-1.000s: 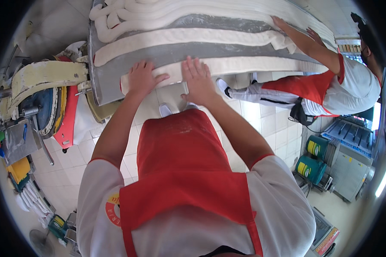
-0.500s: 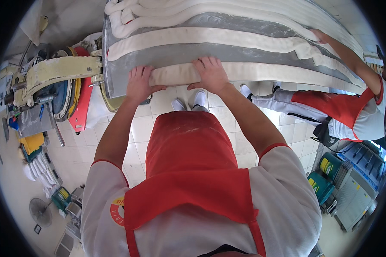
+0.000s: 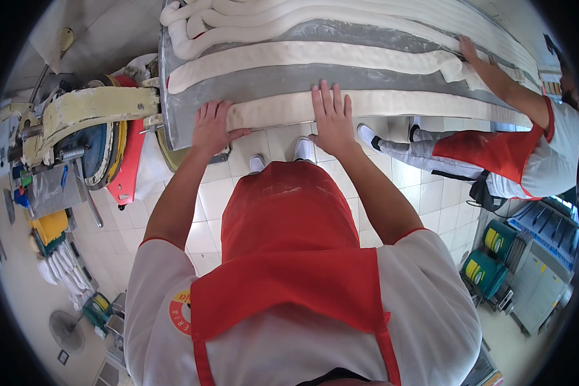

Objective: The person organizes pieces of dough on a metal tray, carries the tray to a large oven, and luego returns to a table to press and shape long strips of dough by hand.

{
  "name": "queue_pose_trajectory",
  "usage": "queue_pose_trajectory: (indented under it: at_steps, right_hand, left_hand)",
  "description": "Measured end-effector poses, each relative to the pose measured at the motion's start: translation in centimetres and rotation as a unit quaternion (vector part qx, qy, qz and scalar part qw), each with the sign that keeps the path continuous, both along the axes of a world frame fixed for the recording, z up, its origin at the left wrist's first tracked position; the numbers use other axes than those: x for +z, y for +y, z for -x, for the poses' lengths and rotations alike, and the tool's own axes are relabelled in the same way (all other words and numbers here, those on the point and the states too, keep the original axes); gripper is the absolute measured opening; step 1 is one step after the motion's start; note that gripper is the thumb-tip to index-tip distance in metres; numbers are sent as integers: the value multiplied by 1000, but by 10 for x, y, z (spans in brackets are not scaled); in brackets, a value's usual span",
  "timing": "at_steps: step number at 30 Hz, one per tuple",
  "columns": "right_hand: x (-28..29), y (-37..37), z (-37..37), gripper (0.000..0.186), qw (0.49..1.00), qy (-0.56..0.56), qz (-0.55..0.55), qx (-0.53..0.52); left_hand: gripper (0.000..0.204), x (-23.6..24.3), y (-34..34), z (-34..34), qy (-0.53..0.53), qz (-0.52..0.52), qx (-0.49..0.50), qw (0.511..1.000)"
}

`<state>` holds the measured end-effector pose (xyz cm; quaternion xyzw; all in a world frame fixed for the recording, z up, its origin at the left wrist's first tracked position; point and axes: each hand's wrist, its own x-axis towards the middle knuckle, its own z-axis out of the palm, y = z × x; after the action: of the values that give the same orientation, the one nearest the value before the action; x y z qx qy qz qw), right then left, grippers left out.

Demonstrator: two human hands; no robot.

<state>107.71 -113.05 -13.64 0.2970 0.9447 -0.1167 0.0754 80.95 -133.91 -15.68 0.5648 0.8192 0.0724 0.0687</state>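
Note:
A long pale dough strip (image 3: 270, 110) lies along the near edge of the grey metal tabletop (image 3: 251, 83). At its left end is my left hand (image 3: 213, 126), fingers stretched out on the metal and thumb bent along the table edge beside the dough. My right hand (image 3: 333, 121) rests across the strip further right, palm down, its fingers extended over the dough and its thumb apart. Both hands are open. Beyond it runs a second dough strip (image 3: 302, 55). At the back, thick dough ropes (image 3: 264, 29) lie folded in rows.
On the right a co-worker in a red apron (image 3: 482, 154) reaches a hand (image 3: 471, 50) onto the far dough. A cream-painted machine arm (image 3: 103, 106) adjoins the table's left end. Green containers (image 3: 486, 270) and a grey cabinet (image 3: 537, 289) stand at lower right; a fan (image 3: 66, 331) is at lower left.
My right hand has slid right along the near strip, and its fingers now reach out straighter. My left hand stays by the strip's end. The co-worker's hand has moved slightly left.

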Motion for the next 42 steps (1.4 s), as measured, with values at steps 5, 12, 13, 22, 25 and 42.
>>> queue_pose_trajectory:
  at_steps: [5,12,13,22,25,42]
  right_hand:
    - [3,-37,28,139,998,-45,12,29]
    - [15,-77,63,147,995,-88,18,48]
    - [17,-83,68,146,993,-112,18,37]
    - [21,-123,110,146,988,-152,15,36]
    - [25,-133,126,147,995,-87,27,41]
    - [15,-187,173,135,988,-74,8,139]
  left_hand:
    - [95,5,-9,10,-15,-12,-18,1000]
    - [95,2,-21,29,-50,-56,-61,995]
    - [95,4,-22,31,-62,-56,-64,994]
    - [96,1,-39,52,-73,-57,-65,994]
    - [97,6,-48,54,-102,-29,-36,994]
    - [38,-30,-70,10,-407,-306,265,819]
